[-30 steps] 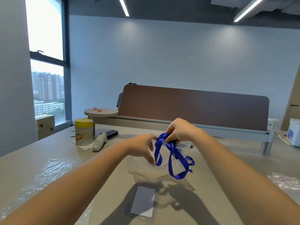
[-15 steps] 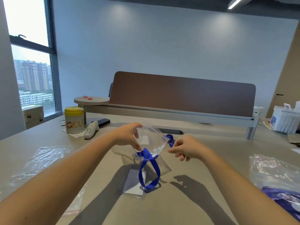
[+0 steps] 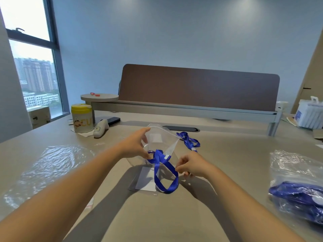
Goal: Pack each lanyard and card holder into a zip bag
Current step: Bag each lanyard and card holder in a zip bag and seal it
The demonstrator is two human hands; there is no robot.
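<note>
My left hand (image 3: 135, 145) holds the near rim of a clear zip bag (image 3: 161, 138), keeping its mouth open above the table. A blue lanyard (image 3: 164, 173) hangs partly out of the bag, its loop drooping onto a white card holder (image 3: 146, 179) that lies flat on the table. My right hand (image 3: 189, 165) pinches the lanyard strap at the loop's right side. A second blue lanyard (image 3: 188, 140) lies on the table just beyond the bag.
A pile of clear bags (image 3: 45, 165) lies at the left. Packed bags with blue lanyards (image 3: 300, 189) sit at the right. A yellow-lidded canister (image 3: 81, 120), a white handheld device (image 3: 101, 128) and a dark phone (image 3: 112, 120) stand at the back left.
My right hand came down from the bag's mouth to the lanyard loop near the card holder. The lanyard sank lower into the bag, and my view tilted downward.
</note>
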